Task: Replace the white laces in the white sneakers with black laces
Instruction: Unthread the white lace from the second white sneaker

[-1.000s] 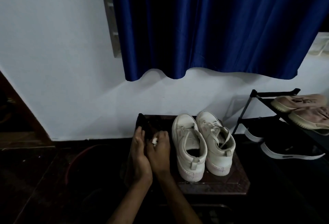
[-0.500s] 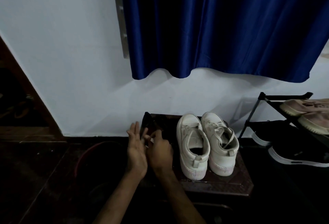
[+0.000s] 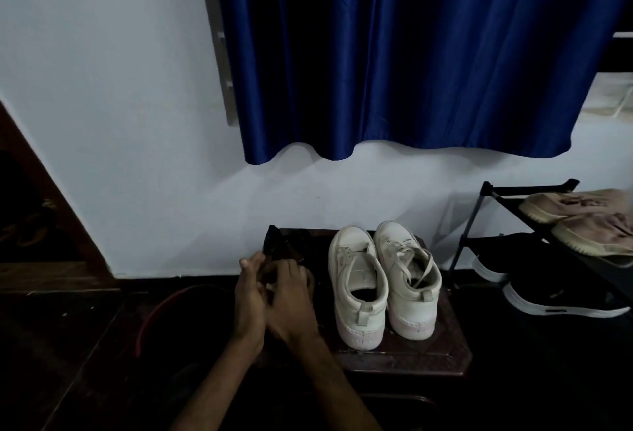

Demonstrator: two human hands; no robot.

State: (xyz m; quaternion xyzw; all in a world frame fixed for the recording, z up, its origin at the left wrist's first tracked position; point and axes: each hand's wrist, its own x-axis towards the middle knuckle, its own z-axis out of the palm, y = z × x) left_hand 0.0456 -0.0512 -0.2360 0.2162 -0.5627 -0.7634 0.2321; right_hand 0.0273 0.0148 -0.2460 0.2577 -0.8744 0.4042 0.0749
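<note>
White sneakers (image 3: 346,314) side by side on the dark surface (image 3: 445,352), white laces (image 3: 416,259) loose. Left hand (image 3: 250,297) and right hand (image 3: 291,297) pressed together beside them over something dark; can't tell the grip. Shoe rack (image 3: 531,188) holds pink shoes (image 3: 565,208) above black shoes (image 3: 548,293).

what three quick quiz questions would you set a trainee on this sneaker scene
1. True or false: the left hand and right hand are gripping the white sneakers.
2. What lies on the top shelf of the black rack? A) pinkish shoes B) a folded towel C) a white box
3. Fill in: the sneaker with white lace looped loosely over its opening is the one nearer the ____.

Key: 1. False. Both hands are together beside the sneakers, apart from them. 2. A. 3. rack.
</note>
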